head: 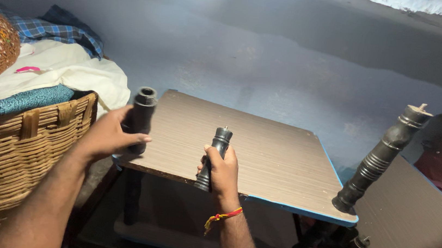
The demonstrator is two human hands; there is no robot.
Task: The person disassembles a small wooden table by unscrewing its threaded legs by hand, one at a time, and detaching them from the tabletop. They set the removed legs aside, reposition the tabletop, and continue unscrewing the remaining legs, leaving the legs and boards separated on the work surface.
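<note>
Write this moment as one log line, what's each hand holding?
left hand: grips black post | right hand: holds black spindle | under: brown board

Pale blue wall (272, 53), dim light; wicker basket (4, 156) with folded cloths (57, 68) at left.

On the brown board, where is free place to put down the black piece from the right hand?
The brown board is bare across its middle and back, between the left hand with its black tube and the black post at the right corner. The near edge is crowded by the right hand.

Black turned leg (217, 153), brown blue-edged tabletop (262, 150).
</note>
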